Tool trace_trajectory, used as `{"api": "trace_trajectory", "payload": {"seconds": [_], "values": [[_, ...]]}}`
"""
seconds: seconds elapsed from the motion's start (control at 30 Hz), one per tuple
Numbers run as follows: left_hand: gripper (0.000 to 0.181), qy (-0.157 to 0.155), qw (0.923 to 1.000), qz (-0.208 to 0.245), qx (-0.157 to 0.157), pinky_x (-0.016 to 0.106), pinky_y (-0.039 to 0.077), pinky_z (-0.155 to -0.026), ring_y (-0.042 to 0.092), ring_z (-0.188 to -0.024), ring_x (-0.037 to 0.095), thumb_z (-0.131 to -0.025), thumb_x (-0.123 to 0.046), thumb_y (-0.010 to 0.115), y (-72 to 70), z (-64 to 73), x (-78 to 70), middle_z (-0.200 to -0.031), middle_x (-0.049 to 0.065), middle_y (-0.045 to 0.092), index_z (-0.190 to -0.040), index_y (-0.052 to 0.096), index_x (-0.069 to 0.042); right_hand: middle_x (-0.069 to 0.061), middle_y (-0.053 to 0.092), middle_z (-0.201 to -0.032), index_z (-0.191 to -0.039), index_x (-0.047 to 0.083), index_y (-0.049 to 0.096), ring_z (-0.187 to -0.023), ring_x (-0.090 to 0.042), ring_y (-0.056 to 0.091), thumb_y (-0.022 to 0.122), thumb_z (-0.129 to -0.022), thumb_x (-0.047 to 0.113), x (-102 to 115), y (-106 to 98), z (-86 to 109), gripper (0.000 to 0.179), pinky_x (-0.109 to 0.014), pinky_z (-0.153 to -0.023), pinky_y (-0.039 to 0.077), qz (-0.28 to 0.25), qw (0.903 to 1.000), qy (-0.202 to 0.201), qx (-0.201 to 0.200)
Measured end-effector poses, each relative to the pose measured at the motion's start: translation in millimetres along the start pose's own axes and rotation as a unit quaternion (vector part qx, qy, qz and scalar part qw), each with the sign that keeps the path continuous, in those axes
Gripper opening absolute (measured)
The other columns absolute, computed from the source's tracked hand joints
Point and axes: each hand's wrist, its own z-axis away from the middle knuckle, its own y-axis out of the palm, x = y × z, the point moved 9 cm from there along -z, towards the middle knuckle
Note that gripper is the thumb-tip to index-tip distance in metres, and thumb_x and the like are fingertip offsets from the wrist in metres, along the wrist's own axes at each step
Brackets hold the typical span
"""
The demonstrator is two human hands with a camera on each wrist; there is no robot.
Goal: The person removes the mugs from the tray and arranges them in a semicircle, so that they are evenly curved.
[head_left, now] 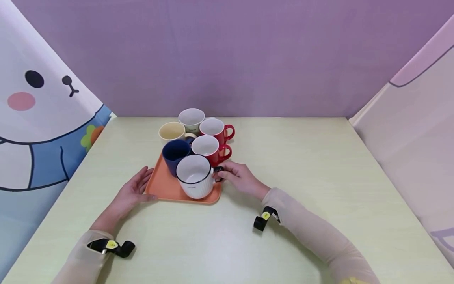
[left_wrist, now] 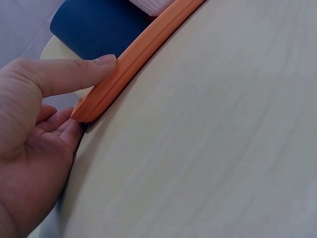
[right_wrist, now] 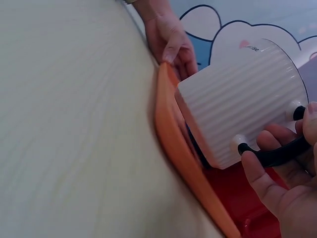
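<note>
The right hand (head_left: 241, 178) grips the black-rimmed white mug (head_left: 196, 184) by its handle (head_left: 217, 169). The left hand (head_left: 132, 192), loosely spread, touches the orange tray (head_left: 164, 187) at its near left corner.

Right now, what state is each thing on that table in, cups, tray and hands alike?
White black-rimmed mug: looks empty, held by its handle
Navy mug: upright, inside too dark to judge
Front red mug: upright, looks empty
Rear red mug: upright, looks empty
Yellow mug: upright, looks empty
Rear white mug: upright, looks empty
Orange tray: lying on the table
Left hand: touching the tray's corner
Right hand: gripping the black handle
</note>
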Motion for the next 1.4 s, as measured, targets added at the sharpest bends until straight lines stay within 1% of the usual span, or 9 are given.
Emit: {"api": "trace_trajectory", "payload": {"seconds": [0.2,0.47,0.6,0.7,0.9,1.0,1.13,1.33,1.4], "values": [[0.107,-0.001,1.0000,-0.002,-0.001,0.010,0.038,-0.101,0.011,-0.148,0.043,-0.079,0.017,0.070,-1.3,-0.5,2.6,-0.162,0.027,0.009,-0.157,-0.003,0.002,-0.022,0.070,-0.100,-0.108,-0.011,0.061,-0.088,-0.025,0.067,0.053,-0.099,-0.005,14,-12,-1.3,0.013,-0.041,-0.082,0.059,-0.026,0.9995,-0.008,-0.016],[0.107,0.002,1.0000,-0.001,0.002,0.013,0.037,-0.104,0.011,-0.147,0.043,-0.080,0.017,0.069,-0.8,-1.3,2.3,-0.162,0.027,0.009,-0.157,-0.003,0.002,-0.021,0.069,-0.096,-0.106,-0.011,0.060,-0.085,-0.020,0.067,0.052,-0.100,-0.005,36,-28,-2.6,0.012,-0.044,-0.079,0.059,-0.042,0.9980,-0.041,-0.021],[0.107,0.005,1.0000,0.000,0.004,0.013,0.037,-0.104,0.011,-0.147,0.044,-0.080,0.017,0.069,-0.4,-1.5,0.9,-0.162,0.027,0.009,-0.157,-0.003,0.003,-0.022,0.068,-0.096,-0.108,-0.012,0.059,-0.084,-0.020,0.067,0.051,-0.100,-0.005,46,-36,-1.6,0.013,-0.042,-0.077,0.060,-0.049,0.9970,-0.056,-0.023],[0.107,0.006,1.0000,0.001,0.005,0.012,0.037,-0.103,0.011,-0.147,0.044,-0.080,0.017,0.069,-0.6,-1.9,1.6,-0.162,0.027,0.009,-0.157,-0.003,0.003,-0.019,0.069,-0.094,-0.107,-0.012,0.059,-0.083,-0.020,0.067,0.051,-0.100,-0.005,52,-42,-0.6,0.013,-0.040,-0.077,0.060,-0.055,0.9961,-0.062,-0.031],[0.107,0.005,1.0000,0.000,0.003,0.010,0.038,-0.102,0.011,-0.148,0.043,-0.080,0.016,0.070,-1.0,-1.9,4.4,-0.162,0.028,0.009,-0.157,-0.003,0.003,-0.004,0.070,-0.092,-0.106,-0.016,0.058,-0.081,-0.018,0.068,0.052,-0.101,-0.003,67,-61,1.0,0.015,-0.036,-0.075,0.060,-0.072,0.9915,-0.089,-0.063],[0.107,0.003,1.0000,-0.002,0.003,0.010,0.037,-0.102,0.011,-0.148,0.043,-0.080,0.016,0.070,-1.1,-1.7,5.0,-0.162,0.028,0.008,-0.157,-0.003,0.004,0.000,0.071,-0.092,-0.106,-0.017,0.056,-0.081,-0.016,0.069,0.053,-0.101,0.000,74,-73,2.0,0.018,-0.033,-0.075,0.060,-0.075,0.9880,-0.107,-0.082],[0.106,-0.002,1.0000,-0.007,0.002,0.011,0.037,-0.102,0.012,-0.147,0.043,-0.080,0.016,0.070,-1.5,-1.2,5.2,-0.162,0.027,0.009,-0.157,-0.003,0.003,0.000,0.071,-0.092,-0.105,-0.018,0.055,-0.082,-0.016,0.070,0.055,-0.102,0.006,81,-88,4.6,0.025,-0.032,-0.076,0.060,-0.076,0.9830,-0.129,-0.106],[0.106,-0.004,1.0000,-0.008,0.003,0.011,0.037,-0.103,0.011,-0.148,0.043,-0.080,0.017,0.069,-1.4,-1.0,5.0,-0.162,0.027,0.009,-0.157,-0.003,0.003,-0.004,0.071,-0.092,-0.108,-0.020,0.053,-0.084,-0.018,0.069,0.061,-0.096,0.026,87,-110,9.9,0.048,-0.032,-0.075,0.060,-0.076,0.9743,-0.156,-0.143],[0.106,-0.003,1.0000,-0.007,0.003,0.011,0.037,-0.103,0.011,-0.148,0.043,-0.080,0.017,0.069,-1.3,-0.9,4.5,-0.162,0.027,0.009,-0.157,-0.003,0.003,-0.005,0.071,-0.092,-0.108,-0.019,0.055,-0.084,-0.018,0.069,0.061,-0.097,0.024,88,-117,11.8,0.045,-0.032,-0.075,0.060,-0.075,0.9715,-0.159,-0.159]]}}
